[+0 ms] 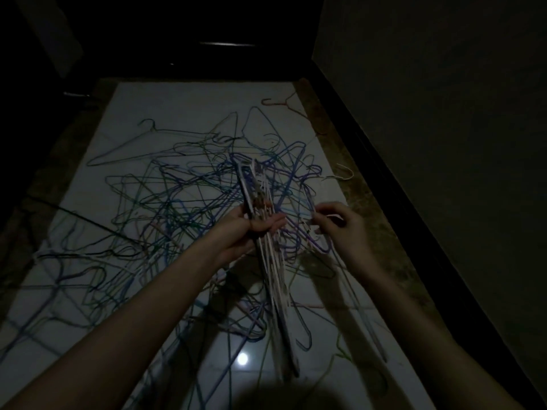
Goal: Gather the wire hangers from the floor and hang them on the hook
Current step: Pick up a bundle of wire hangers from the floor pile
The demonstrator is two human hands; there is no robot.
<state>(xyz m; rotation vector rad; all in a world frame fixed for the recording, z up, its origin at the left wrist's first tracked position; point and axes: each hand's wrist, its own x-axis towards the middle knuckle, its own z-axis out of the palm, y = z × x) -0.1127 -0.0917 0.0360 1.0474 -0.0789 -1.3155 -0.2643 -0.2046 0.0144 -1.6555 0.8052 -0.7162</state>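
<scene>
Across the far left of the dim floor (177,108), loose wire hangers (142,202) lie spread in a tangle of blue, green and dark wire on the pale glossy tiles, one grey hanger (130,146) lying apart at the upper left edge of the heap with its hook pointing up the frame. Nearer the middle, the left hand (251,229) reaches in from the lower left on a bare forearm and grips a bundle of hangers (266,261), its fingers and thumb curled round the gathered wires; the bundle stands nearly upright in the fist, its upper ends rising above the knuckles and its long pale wires trailing down toward the bottom of the frame. Below it a small round light reflection (242,358) shines on the tiles. Just right of the bundle, the right hand (337,226) comes in from the lower right and pinches a purple hanger (313,241) between thumb and fingertips, holding it close beside the bundle though apart from the left hand; whether that hanger touches the bundle cannot be told in the blur. Farther right, a white hanger (344,173) lies at the edge of the tiles where a brown border strip (373,220) begins, and a reddish hanger (281,102) lies at the far top right corner of the tiles. Beyond the strip a dark baseboard (414,220) runs along a plain wall (458,113).
</scene>
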